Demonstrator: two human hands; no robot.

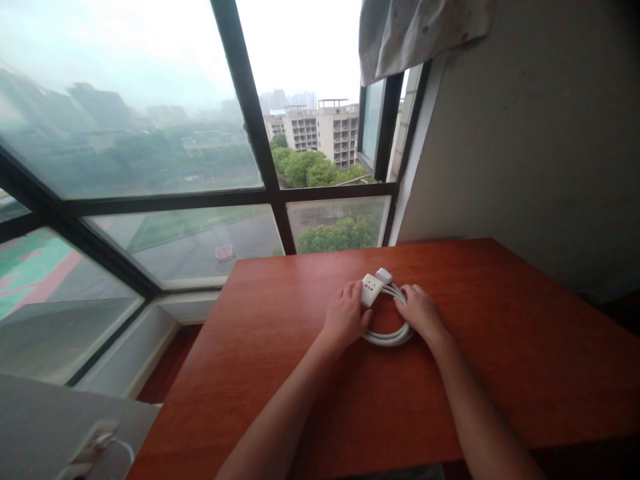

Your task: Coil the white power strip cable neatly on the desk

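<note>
A white extension cord [389,339] lies coiled in a ring on the reddish-brown table [280,307]. Its socket block [371,291] tops the left side of the ring, and the plug [384,275] sits just behind it. My left hand [346,312] is closed around the left side of the coil, fingers against the socket block and thumb in front. On the opposite side, my right hand [419,309] grips the coiled cable, its fingertips curled over the strands. Parts of the cable are hidden under both hands.
Behind the table stand dark-framed windows [273,193], with one sash [380,127] swung outward at the right. A grey curtain [420,33] hangs above it. A wall [525,133] borders the right side. At lower left, a wall socket [97,443] has a white cord plugged in.
</note>
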